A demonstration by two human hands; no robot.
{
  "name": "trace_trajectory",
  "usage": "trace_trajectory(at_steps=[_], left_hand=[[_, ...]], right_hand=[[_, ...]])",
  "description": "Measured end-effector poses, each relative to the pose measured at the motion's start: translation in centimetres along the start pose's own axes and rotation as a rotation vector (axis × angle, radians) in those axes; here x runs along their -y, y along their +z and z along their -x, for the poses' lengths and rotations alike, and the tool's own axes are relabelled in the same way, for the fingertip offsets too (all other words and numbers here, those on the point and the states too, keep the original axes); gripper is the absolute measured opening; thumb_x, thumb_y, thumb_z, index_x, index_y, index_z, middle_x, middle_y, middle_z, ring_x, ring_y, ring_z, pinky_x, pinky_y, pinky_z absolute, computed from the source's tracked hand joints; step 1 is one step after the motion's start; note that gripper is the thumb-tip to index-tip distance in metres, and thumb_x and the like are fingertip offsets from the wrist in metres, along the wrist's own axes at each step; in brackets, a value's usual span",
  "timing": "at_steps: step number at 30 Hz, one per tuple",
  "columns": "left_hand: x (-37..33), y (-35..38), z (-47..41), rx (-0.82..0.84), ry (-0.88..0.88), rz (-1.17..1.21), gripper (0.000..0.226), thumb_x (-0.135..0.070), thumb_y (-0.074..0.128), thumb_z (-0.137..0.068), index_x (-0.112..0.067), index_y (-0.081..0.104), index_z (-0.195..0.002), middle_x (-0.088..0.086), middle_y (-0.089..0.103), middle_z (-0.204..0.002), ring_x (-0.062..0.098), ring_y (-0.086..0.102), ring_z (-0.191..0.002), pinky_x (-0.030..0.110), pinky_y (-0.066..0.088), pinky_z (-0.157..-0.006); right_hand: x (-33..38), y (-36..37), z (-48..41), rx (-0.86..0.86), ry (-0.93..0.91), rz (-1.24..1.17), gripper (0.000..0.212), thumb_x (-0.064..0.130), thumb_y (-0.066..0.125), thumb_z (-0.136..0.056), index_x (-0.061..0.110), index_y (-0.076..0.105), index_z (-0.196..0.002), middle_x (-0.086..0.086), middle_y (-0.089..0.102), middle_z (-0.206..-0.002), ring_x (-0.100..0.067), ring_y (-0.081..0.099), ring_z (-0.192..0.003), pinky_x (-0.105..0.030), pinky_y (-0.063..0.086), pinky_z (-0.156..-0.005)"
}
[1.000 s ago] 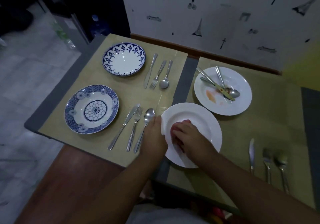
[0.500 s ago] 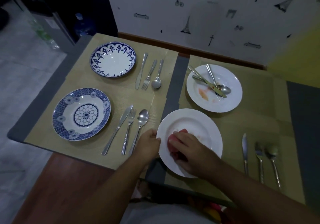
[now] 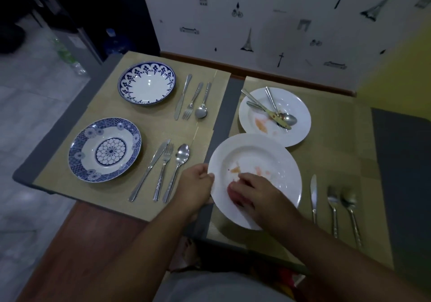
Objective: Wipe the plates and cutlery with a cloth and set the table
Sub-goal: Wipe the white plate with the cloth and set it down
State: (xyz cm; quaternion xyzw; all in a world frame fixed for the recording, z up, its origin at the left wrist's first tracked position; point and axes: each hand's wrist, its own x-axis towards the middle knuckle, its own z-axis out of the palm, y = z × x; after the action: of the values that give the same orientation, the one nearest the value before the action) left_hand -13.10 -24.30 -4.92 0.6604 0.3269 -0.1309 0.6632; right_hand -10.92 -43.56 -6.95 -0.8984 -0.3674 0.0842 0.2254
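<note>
I judged blue settings (image 3: 105,150) done; left fingers (image 3: 207,177) gripped near plate (image 3: 268,157) rim, right fingers (image 3: 242,179) clamped cloth (image 3: 235,195); smears (image 3: 235,169) remained, far plate (image 3: 297,105) dirty.

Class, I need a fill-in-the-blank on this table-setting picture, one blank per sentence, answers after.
The left hand grips the near plate, which is plain ___.
The right hand holds a reddish cloth on that ___.
At the left stand ___ blue-patterned plates.
At the far right lie a knife, a fork and a ___.
Missing words: white, plate, two, spoon.
</note>
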Motion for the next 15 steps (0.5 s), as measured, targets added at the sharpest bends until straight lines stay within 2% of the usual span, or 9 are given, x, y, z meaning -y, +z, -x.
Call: trace_trajectory(at_steps=[2,4,7,9,12,15], left_hand=[[0.3,0.8,0.7,0.045,0.018,-0.037,0.027,-0.005,0.047,-0.100,-0.018,0.071,-0.103,0.008,0.077,-0.087,0.015,0.072,-0.071,0.026,0.055,-0.052],[0.6,1.5,1.3,0.050,0.020,-0.005,0.028,-0.004,0.046,-0.101,-0.016,0.071,-0.102,0.004,0.076,-0.081,0.011,0.071,-0.065,0.025,0.054,-0.051],[0.6,2.0,1.9,-0.008,0.060,0.044,0.027,-0.004,0.047,-0.101,-0.015,0.072,-0.103,0.002,0.072,-0.071,0.009,0.064,-0.055,0.023,0.049,-0.047],[0.6,2.2,1.9,-0.046,0.092,0.033,0.027,-0.006,0.048,-0.101,-0.017,0.073,-0.101,0.006,0.070,-0.072,0.014,0.061,-0.056,0.026,0.048,-0.049],[0.6,2.7,2.1,-0.042,0.115,0.027,0.027,-0.009,0.050,-0.100,-0.019,0.075,-0.102,0.015,0.074,-0.084,0.021,0.067,-0.066,0.032,0.053,-0.058],[0.8,3.4,2.6,0.000,0.128,0.014,0.027,-0.008,0.050,-0.100,-0.017,0.074,-0.108,0.011,0.076,-0.088,0.019,0.070,-0.070,0.027,0.053,-0.053]], right_hand=[[-1.1,-0.1,-0.8,-0.007,-0.070,-0.007,0.026,0.023,0.070,-0.090,0.023,0.069,-0.116,-0.004,0.067,-0.120,-0.022,0.063,-0.103,-0.039,0.053,-0.096],[-2.0,-1.0,-2.4,-0.034,-0.085,-0.037,0.020,0.021,0.065,-0.091,0.022,0.069,-0.111,-0.001,0.068,-0.113,-0.019,0.060,-0.100,-0.035,0.050,-0.094],[-3.2,-3.4,-3.6,-0.175,0.071,0.016,0.019,0.009,0.072,-0.083,0.013,0.070,-0.102,-0.006,0.072,-0.098,-0.026,0.062,-0.091,-0.034,0.046,-0.088],[-3.7,-4.7,-2.4,-0.198,0.173,0.035,0.019,0.004,0.074,-0.078,0.009,0.070,-0.096,-0.008,0.071,-0.088,-0.028,0.062,-0.083,-0.031,0.043,-0.080],[-3.5,-4.7,0.5,-0.097,0.143,-0.008,0.013,0.006,0.071,-0.078,0.017,0.070,-0.085,0.001,0.068,-0.081,-0.018,0.057,-0.078,-0.028,0.044,-0.081],[-1.5,-2.8,1.3,0.021,-0.021,-0.049,0.009,0.019,0.062,-0.083,0.026,0.067,-0.088,0.008,0.067,-0.091,-0.013,0.055,-0.085,-0.027,0.044,-0.087]])
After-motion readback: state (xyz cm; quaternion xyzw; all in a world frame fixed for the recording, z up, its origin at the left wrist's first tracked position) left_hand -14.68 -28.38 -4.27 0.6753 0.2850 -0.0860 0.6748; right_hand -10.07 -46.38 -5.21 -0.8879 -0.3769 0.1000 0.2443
